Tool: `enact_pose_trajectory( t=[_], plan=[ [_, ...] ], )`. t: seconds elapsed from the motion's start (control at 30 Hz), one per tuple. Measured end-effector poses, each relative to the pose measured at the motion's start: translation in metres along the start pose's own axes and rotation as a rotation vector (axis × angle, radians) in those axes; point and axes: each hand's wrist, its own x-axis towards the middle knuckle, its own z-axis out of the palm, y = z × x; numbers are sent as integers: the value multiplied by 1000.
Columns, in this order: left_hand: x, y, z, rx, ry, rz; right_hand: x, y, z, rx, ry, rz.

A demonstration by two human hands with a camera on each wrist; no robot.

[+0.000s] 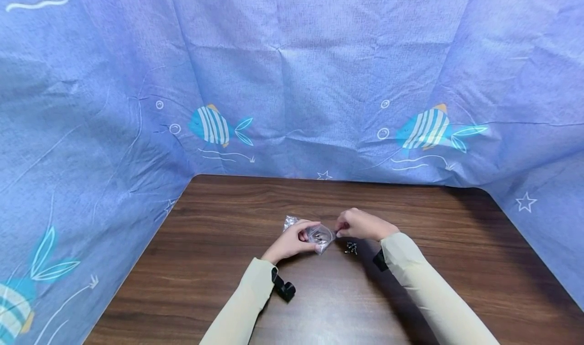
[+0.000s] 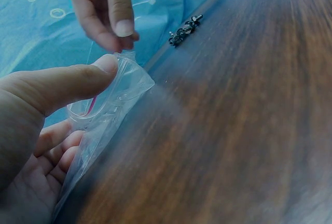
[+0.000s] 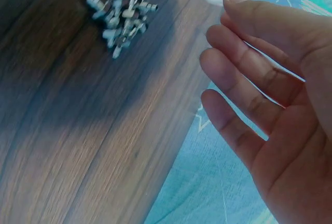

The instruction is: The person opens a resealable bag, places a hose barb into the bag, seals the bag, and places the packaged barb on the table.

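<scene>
My left hand [image 1: 294,239] holds a clear plastic zip bag [image 2: 111,112], its thumb across the top and the other fingers underneath. The bag's mouth is spread into a rounded opening, and a red line runs along it. A few small dark and shiny bits show inside the bag in the head view. At the bag's right edge, my right hand [image 1: 362,225] pinches the rim between thumb and forefinger; its other fingers are loosely bent in the right wrist view. Just below that hand, a small pile of black and silver screw-like pieces [image 3: 122,19] lies on the table.
The dark wood-grain table [image 1: 219,264] reaches back to a blue cloth curtain [image 1: 319,91] printed with fish, which also hangs along both sides. A black strap with a small camera [image 1: 285,289] sits at the left wrist.
</scene>
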Motion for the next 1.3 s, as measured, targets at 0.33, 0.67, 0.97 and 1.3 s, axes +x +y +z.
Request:
enact_pose_trajectory(
  t=[0.33, 0.67, 0.97, 1.3],
  plan=[
    [0, -1, 0, -10, -1, 2, -13, 10, -3, -20, -16, 18],
    [1, -1, 0, 0, -5, -15, -21, 18, -1, -11, -41, 45],
    [1, -1, 0, -1, -3, -9, -27, 23, 4, 24, -46, 42],
    [1, -1, 1, 5, 1, -14, -28, 24, 6, -18, -33, -8]
  ],
)
